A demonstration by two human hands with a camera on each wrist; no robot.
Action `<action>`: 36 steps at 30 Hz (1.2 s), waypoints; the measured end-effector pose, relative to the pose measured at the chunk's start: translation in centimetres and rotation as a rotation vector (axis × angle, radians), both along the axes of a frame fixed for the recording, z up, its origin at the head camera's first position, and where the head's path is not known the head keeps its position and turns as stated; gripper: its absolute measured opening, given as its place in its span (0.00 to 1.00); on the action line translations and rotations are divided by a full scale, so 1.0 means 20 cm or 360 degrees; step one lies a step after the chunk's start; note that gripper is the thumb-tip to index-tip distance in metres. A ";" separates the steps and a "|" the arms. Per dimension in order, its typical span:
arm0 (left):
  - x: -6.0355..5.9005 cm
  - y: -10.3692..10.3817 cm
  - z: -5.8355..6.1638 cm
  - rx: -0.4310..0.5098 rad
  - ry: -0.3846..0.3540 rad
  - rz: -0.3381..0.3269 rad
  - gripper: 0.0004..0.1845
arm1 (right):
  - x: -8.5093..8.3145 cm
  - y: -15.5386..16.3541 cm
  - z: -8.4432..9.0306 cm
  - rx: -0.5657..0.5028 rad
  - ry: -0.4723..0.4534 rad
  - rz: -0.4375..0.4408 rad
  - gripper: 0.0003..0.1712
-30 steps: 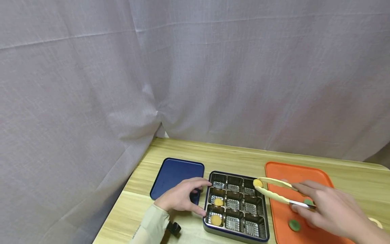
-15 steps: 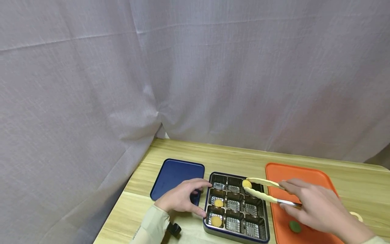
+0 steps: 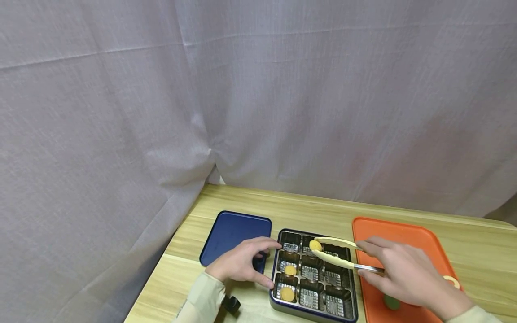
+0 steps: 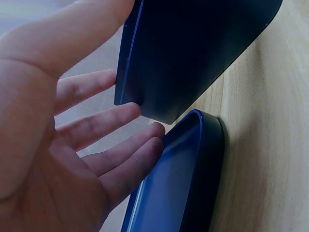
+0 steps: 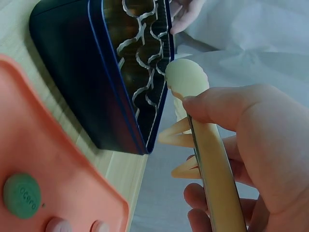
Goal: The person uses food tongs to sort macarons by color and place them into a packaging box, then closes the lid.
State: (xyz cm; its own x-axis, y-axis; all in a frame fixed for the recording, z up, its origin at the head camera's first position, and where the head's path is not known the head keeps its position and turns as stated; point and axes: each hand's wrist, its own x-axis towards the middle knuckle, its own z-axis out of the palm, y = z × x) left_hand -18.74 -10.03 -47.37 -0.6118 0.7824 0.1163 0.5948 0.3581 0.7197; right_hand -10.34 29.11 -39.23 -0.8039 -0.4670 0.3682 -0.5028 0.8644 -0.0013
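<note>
A blue lid [image 3: 235, 233] lies flat on the wooden surface [image 3: 190, 264], out of the way. The left hand [image 3: 241, 262], fingers relaxed and apart, steadies the compartment tin [image 3: 313, 276]. The right hand [image 3: 405, 276] squeezes cream tongs [image 3: 343, 258], their grip clamped on a yellow cookie [image 3: 315, 246] above the back-row middle compartment. An orange tray [image 3: 397, 235] sits rightmost.

- Your left hand [image 4: 43, 145] lies open, fingertips [image 4: 154, 133] touching the dark blue tin's [image 4: 193, 53] wall.
- The blue lid [image 4: 183, 183] lies just beside it on the wooden table [image 4: 270, 159].
</note>
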 end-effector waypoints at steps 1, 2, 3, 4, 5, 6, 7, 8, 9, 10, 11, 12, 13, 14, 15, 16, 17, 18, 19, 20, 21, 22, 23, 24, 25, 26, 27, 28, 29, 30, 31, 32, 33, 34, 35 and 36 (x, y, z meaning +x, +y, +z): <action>0.00 0.00 0.00 0.0000 0.0002 0.0000 0.51 | 0.00 -0.01 0.00 0.0001 -0.0006 -0.0001 0.32; 0.00 0.00 0.00 0.0000 0.0005 0.0001 0.51 | -0.01 -0.02 0.00 0.0006 -0.0008 -0.0003 0.32; 0.00 0.00 0.00 0.0001 0.0011 0.0000 0.51 | -0.01 -0.03 0.00 0.0010 -0.0014 -0.0005 0.32; 0.00 0.00 0.00 0.0002 0.0014 0.0000 0.51 | -0.01 -0.04 0.00 0.0011 -0.0027 -0.0006 0.32; 0.00 0.00 0.00 0.0002 0.0019 0.0000 0.51 | -0.01 -0.05 0.00 0.0007 -0.0047 -0.0006 0.32; 0.00 0.00 0.00 0.0002 0.0018 -0.0001 0.51 | -0.01 -0.06 0.00 0.0001 -0.0066 -0.0006 0.33; 0.01 0.00 0.00 0.0004 0.0016 -0.0004 0.51 | -0.01 -0.06 0.00 -0.0003 -0.0079 -0.0006 0.33; 0.01 0.00 0.00 0.0004 0.0018 -0.0005 0.51 | -0.02 -0.07 0.00 -0.0010 -0.0092 -0.0002 0.33; 0.01 0.00 0.00 0.0002 0.0018 -0.0005 0.51 | -0.02 -0.08 -0.01 -0.0018 -0.0108 -0.0001 0.33; 0.00 0.00 0.00 0.0001 0.0016 -0.0004 0.51 | -0.02 -0.08 -0.01 -0.0028 -0.0116 0.0000 0.32; 0.00 0.00 -0.01 0.0000 0.0017 -0.0005 0.51 | -0.02 -0.09 -0.01 -0.0033 -0.0110 0.0002 0.32; 0.00 0.00 -0.01 0.0001 0.0014 -0.0005 0.51 | -0.02 -0.09 -0.01 -0.0031 -0.0100 0.0003 0.32; 0.00 0.00 -0.01 0.0001 0.0012 -0.0005 0.51 | -0.03 -0.10 -0.01 -0.0032 -0.0091 0.0007 0.32; 0.00 0.00 -0.01 0.0000 0.0016 -0.0003 0.51 | -0.03 -0.10 -0.01 -0.0034 -0.0084 0.0012 0.31; 0.00 0.00 -0.01 -0.0001 0.0018 -0.0002 0.51 | -0.04 -0.11 -0.01 -0.0035 -0.0073 0.0017 0.31; 0.00 0.00 -0.01 0.0000 0.0022 0.0000 0.50 | -0.04 -0.11 -0.01 -0.0031 -0.0062 0.0022 0.31; 0.00 0.00 -0.02 0.0002 0.0024 -0.0001 0.50 | -0.04 -0.12 -0.01 -0.0027 -0.0051 0.0027 0.31; 0.00 0.00 -0.02 0.0006 0.0022 -0.0001 0.50 | -0.04 -0.12 -0.01 -0.0024 -0.0048 0.0033 0.31; 0.00 0.00 -0.02 0.0008 0.0023 -0.0001 0.50 | -0.05 -0.12 -0.01 -0.0027 -0.0048 0.0036 0.31; 0.00 0.00 -0.02 0.0010 0.0024 -0.0001 0.50 | -0.05 -0.13 -0.01 -0.0028 -0.0050 0.0037 0.31; -0.01 0.00 -0.02 0.0014 0.0021 -0.0002 0.50 | -0.05 -0.13 -0.02 -0.0024 -0.0051 0.0037 0.31; -0.01 0.00 -0.02 0.0016 0.0020 -0.0003 0.50 | -0.05 -0.13 -0.02 -0.0025 -0.0061 0.0035 0.30; -0.01 0.00 -0.02 0.0017 0.0019 -0.0003 0.50 | -0.06 -0.14 -0.02 -0.0024 -0.0066 0.0033 0.30; -0.01 0.00 -0.02 0.0016 0.0021 -0.0004 0.50 | -0.06 -0.14 -0.02 -0.0022 -0.0068 0.0033 0.30; -0.01 0.00 -0.02 0.0014 0.0023 -0.0002 0.50 | -0.06 -0.14 -0.02 -0.0019 -0.0071 0.0033 0.30; -0.01 0.00 -0.02 0.0014 0.0023 -0.0001 0.50 | -0.07 -0.14 -0.01 -0.0016 -0.0075 0.0036 0.30; -0.01 0.01 -0.02 0.0013 0.0024 0.0000 0.51 | -0.07 -0.15 -0.01 -0.0014 -0.0075 0.0040 0.30; -0.02 0.01 -0.02 0.0012 0.0027 0.0000 0.51 | -0.08 -0.15 -0.01 -0.0014 -0.0075 0.0044 0.29; -0.02 0.01 -0.02 0.0010 0.0025 0.0001 0.51 | -0.08 -0.15 -0.01 -0.0011 -0.0068 0.0050 0.29; -0.02 0.01 -0.02 0.0009 0.0024 0.0000 0.51 | -0.09 -0.16 -0.01 -0.0012 -0.0068 0.0059 0.29; -0.02 0.01 -0.02 0.0008 0.0021 0.0001 0.51 | -0.09 -0.16 -0.01 -0.0011 -0.0062 0.0067 0.30; -0.02 0.01 -0.02 0.0007 0.0020 -0.0001 0.51 | -0.09 -0.16 -0.01 -0.0014 -0.0064 0.0075 0.30; -0.02 0.01 -0.02 0.0005 0.0022 -0.0002 0.50 | -0.10 -0.17 -0.01 -0.0015 -0.0064 0.0082 0.30; -0.02 0.01 -0.02 0.0003 0.0022 -0.0003 0.50 | -0.10 -0.17 -0.01 -0.0016 -0.0065 0.0087 0.30; -0.02 0.01 -0.02 0.0001 0.0020 -0.0003 0.50 | -0.10 -0.18 0.00 -0.0017 -0.0070 0.0091 0.30; -0.02 0.01 -0.02 0.0000 0.0020 -0.0005 0.50 | -0.11 -0.18 0.00 -0.0018 -0.0078 0.0092 0.30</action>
State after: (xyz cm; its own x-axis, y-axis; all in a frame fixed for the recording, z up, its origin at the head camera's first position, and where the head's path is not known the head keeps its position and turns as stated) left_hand -19.12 -9.80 -47.69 -0.6079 0.7842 0.1244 0.6051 0.3561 0.7121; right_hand -12.44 25.48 -39.25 -0.7929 -0.5092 0.3346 -0.5510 0.8337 -0.0370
